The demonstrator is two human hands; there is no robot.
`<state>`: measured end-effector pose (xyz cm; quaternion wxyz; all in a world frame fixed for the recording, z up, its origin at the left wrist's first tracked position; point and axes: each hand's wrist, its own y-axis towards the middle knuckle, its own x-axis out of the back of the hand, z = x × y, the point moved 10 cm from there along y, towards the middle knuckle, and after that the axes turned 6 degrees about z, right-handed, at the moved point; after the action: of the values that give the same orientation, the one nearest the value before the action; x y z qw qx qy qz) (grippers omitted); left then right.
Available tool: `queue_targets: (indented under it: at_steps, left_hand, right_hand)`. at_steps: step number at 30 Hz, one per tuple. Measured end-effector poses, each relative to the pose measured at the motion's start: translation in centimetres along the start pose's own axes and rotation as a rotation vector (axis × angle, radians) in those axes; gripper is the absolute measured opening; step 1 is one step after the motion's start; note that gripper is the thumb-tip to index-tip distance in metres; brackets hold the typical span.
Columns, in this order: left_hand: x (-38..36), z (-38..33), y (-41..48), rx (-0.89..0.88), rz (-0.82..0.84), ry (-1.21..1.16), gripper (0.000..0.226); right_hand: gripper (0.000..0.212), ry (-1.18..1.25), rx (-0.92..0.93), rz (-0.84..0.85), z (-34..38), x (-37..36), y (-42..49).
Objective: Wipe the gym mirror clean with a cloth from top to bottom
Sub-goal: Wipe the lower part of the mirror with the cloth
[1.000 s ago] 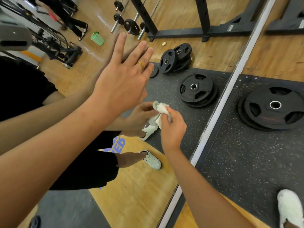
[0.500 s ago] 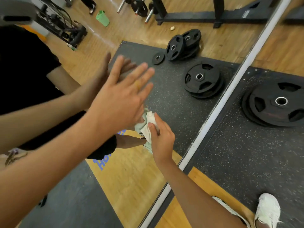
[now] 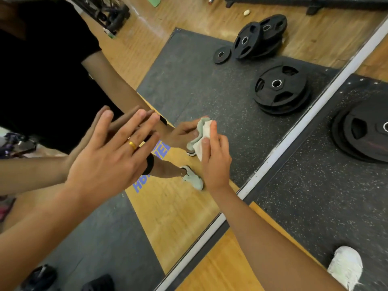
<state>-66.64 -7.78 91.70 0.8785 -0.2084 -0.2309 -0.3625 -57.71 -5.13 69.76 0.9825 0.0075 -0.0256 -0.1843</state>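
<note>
Left hand (image 3: 109, 160) lower now, flat, fingers apart — cloth (image 3: 202, 133) pinched in right hand (image 3: 214, 162)

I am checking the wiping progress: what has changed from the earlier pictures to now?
The left hand slid down the mirror: it was well above the cloth, now beside it. The right hand seems to have taken the cloth slightly lower. Unchanged: left hand flat and open on the glass, right hand gripping the cloth.

Speckled black rubber mat (image 3: 315, 206) over right of frame, wood floor (image 3: 220, 269) btm centre, stacked black weight plates (image 3: 367, 133) at right edge
</note>
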Motion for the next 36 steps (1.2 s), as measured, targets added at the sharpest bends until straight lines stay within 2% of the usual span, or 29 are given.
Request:
queue_targets:
  at_steps: [7, 14, 20, 22, 25, 26, 27, 30, 31, 33, 36]
  left_hand:
    - [0.3, 0.0, 0.1, -0.001, -0.014, -0.005, 0.045]
    - [0.4, -0.1, 0.2, -0.018, -0.033, 0.023, 0.042]
    - [0.4, -0.1, 0.2, -0.019, -0.019, 0.0, 0.045]
    - [0.3, -0.1, 0.2, -0.008, -0.017, -0.015, 0.05]
    - [0.2, 0.1, 0.2, 0.001, -0.001, -0.028, 0.062]
    - [0.2, 0.0, 0.1, -0.005, 0.006, -0.016, 0.062]
    - [0.1, -0.1, 0.1, -0.015, 0.014, 0.001, 0.06]
    - [-0.1, -0.3, 0.0, -0.037, 0.039, 0.034, 0.055]
    - [-0.1, -0.3, 0.0, -0.038, 0.04, 0.029, 0.055]
    - [-0.1, -0.2, 0.0, -0.036, 0.029, 0.006, 0.057]
    - [0.2, 0.0, 0.1, -0.011, 0.023, -0.051, 0.071]
  right_hand:
    - [0.045, 0.118, -0.105, -0.169, -1.3, -0.1, -0.8]
    - [0.042, 0.134, -0.053, -0.155, -0.7, -2.1, -3.4]
    - [0.046, 0.143, -0.284, -0.263, -3.0, -2.7, -5.1]
    - [0.046, 0.185, -0.19, -0.24, -1.0, -3.5, -5.9]
    - [0.043, 0.173, 0.085, -0.229, 3.6, -4.7, -7.3]
    - [0.043, 0.163, 0.088, -0.248, 3.2, -4.9, -7.5]
    - [0.044, 0.158, 0.025, -0.275, 1.7, -4.7, -7.3]
    - [0.049, 0.158, -0.337, -0.359, -4.7, -4.0, -7.0]
    - [0.05, 0.172, -0.392, -0.368, -5.5, -3.9, -7.2]
    - [0.049, 0.207, -0.324, -0.343, -3.8, -4.2, -7.1]
    - [0.043, 0.238, -0.048, -0.26, 1.9, -5.2, -8.2]
